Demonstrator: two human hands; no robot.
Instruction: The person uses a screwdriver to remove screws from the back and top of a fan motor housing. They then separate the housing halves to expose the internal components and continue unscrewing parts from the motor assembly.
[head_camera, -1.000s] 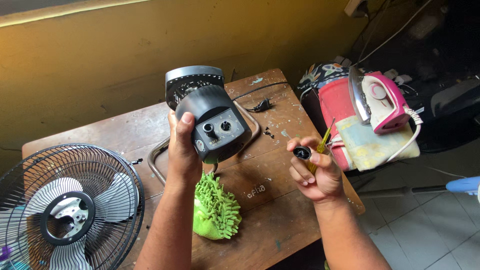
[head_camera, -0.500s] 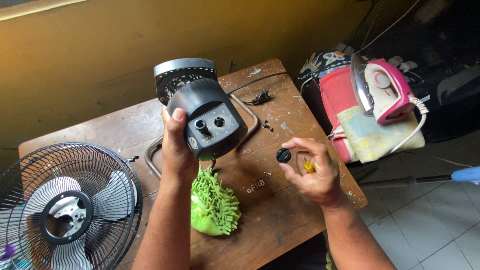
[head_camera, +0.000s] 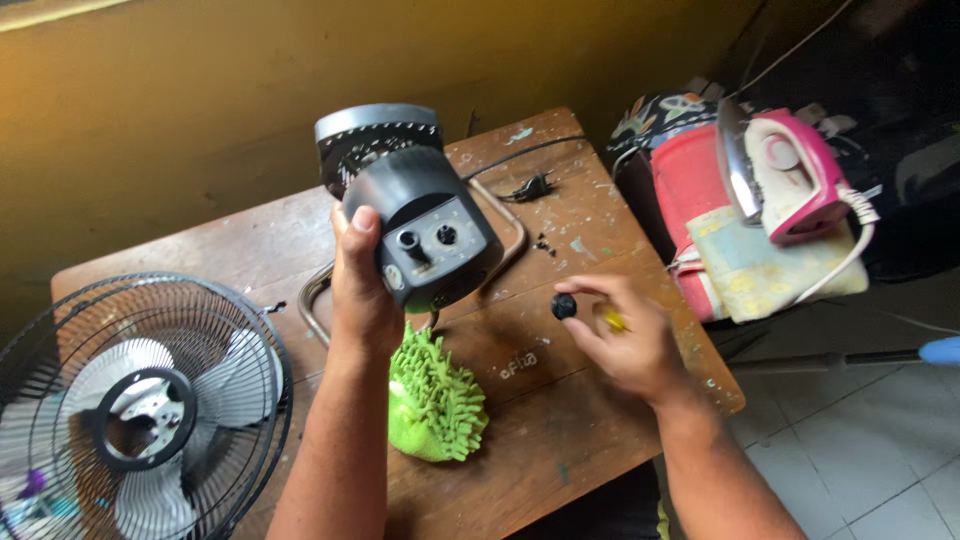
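Note:
My left hand (head_camera: 358, 290) grips a dark grey fan motor housing (head_camera: 425, 225) and holds it up above the wooden table (head_camera: 560, 420). The housing's rear panel faces me, with two control shafts on it. My right hand (head_camera: 625, 340) pinches a small black knob (head_camera: 564, 306) between thumb and fingertips, a little to the right of the housing. A yellow tool handle (head_camera: 614, 320) shows inside the same hand.
A fan grille with pale blades (head_camera: 130, 400) lies at the left. A green fluffy duster (head_camera: 435, 400) rests under my left forearm. A metal frame, a black plug (head_camera: 530, 186) and small screws lie on the table. A pink iron (head_camera: 790, 175) sits on red bags at the right.
My right hand has moved left toward the housing, with the black knob now at its fingertips. The housing has tilted slightly in my left hand.

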